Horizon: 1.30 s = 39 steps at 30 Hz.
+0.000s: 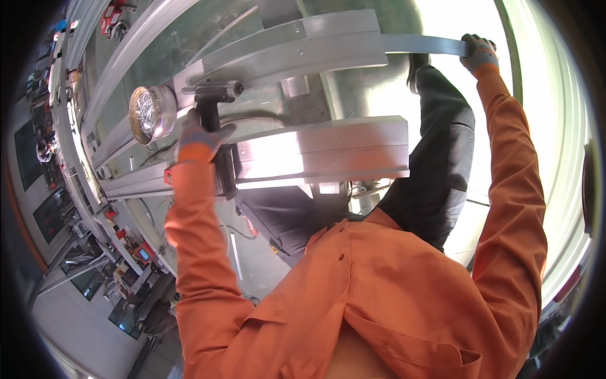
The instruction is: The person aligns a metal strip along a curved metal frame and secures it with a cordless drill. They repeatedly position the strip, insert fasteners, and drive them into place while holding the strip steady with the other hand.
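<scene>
My left hand (201,136), in a grey glove, is closed around the black grip of a pistol-shaped rivet gun (214,93). The tool's metal barrel lies level above the near aluminium profile (322,148), beside a round clear tub (151,114) of small shiny metal pieces. Far out to the right, my gloved right hand (478,54) grips the end of a flat metal strip (426,45). That strip sticks out from the end of the far aluminium profile (297,54). The fingers under the rivet gun are partly hidden and slightly blurred.
Long metal rails (129,57) run along the left side. A red tool (112,20) lies at the far upper left. Benches with tools and a small screen (144,254) stand at the left. My legs (442,145) are beside the near profile, with cables below.
</scene>
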Each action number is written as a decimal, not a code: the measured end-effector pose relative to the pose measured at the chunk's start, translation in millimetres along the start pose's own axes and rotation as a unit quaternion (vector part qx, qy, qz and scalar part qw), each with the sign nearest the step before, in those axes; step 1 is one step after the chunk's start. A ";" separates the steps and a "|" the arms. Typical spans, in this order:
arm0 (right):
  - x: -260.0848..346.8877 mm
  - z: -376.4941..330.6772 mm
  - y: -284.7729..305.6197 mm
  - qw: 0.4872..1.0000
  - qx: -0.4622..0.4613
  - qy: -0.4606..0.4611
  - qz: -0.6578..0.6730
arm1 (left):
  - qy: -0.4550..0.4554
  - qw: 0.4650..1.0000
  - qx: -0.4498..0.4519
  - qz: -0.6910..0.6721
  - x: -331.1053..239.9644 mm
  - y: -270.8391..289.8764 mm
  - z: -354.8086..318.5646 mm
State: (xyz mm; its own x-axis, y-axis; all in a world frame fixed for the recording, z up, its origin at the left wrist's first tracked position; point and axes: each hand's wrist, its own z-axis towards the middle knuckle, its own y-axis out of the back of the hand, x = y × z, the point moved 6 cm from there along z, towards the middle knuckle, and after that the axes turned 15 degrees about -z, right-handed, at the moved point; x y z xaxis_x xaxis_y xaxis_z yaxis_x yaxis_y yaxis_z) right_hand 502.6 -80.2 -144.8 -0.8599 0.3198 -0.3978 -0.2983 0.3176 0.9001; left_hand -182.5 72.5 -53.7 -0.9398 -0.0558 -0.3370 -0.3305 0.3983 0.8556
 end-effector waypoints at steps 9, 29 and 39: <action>7.9 -0.1 2.8 0.997 -0.066 0.041 0.021 | -0.028 0.985 -0.020 0.167 -36.0 50.2 -11.1; 7.1 -12.3 17.6 0.996 -0.067 0.024 0.046 | -0.011 0.855 0.334 -0.397 -147.1 6.1 23.4; 7.0 -16.3 12.1 0.998 -0.057 0.017 0.035 | -0.170 0.917 0.326 -0.155 -134.9 -4.0 42.1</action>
State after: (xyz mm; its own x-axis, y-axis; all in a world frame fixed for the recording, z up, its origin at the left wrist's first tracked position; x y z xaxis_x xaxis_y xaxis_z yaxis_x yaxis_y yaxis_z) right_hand 486.2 -88.7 -133.8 -0.8931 0.3067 -0.3292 -0.2809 0.1912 0.9405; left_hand -50.7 116.9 -28.2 -0.6916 -0.0134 -0.7222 -0.3507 0.8803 0.3195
